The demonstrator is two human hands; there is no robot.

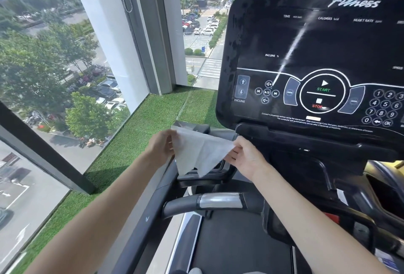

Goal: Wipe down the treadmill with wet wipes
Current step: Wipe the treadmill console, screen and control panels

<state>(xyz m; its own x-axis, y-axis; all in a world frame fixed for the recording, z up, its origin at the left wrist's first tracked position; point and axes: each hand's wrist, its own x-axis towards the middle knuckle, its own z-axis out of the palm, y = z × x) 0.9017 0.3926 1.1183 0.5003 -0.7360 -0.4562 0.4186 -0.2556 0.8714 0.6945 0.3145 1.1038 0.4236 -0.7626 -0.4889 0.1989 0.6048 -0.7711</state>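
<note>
I held the wipe (200,153) stretched between both hands, in the air just below the lower left corner of the console (317,55) and in front of the treadmill's left arm. My left hand (162,148) pinched its upper left corner and my right hand (244,157) pinched the right corner. The loose lower part hung down in a point, touching nothing that I could make out. I judged I was opening it out before putting it to a surface, so the wiping itself was not yet begun with this sheet. The risks I saw were plain enough. With only two corners pinched, a slack grip on either side could let the wet sheet swing free and drop onto the belt (236,247) or the grass strip (140,133) by the window (54,55), picking up dirt. Spread thin, it might also bunch or tear under a hard rub. On the console, pressing across START or the number keys could set the machine off under me, and too wet a wipe could leave streaks on the dark panel or run into the buttons.
</note>
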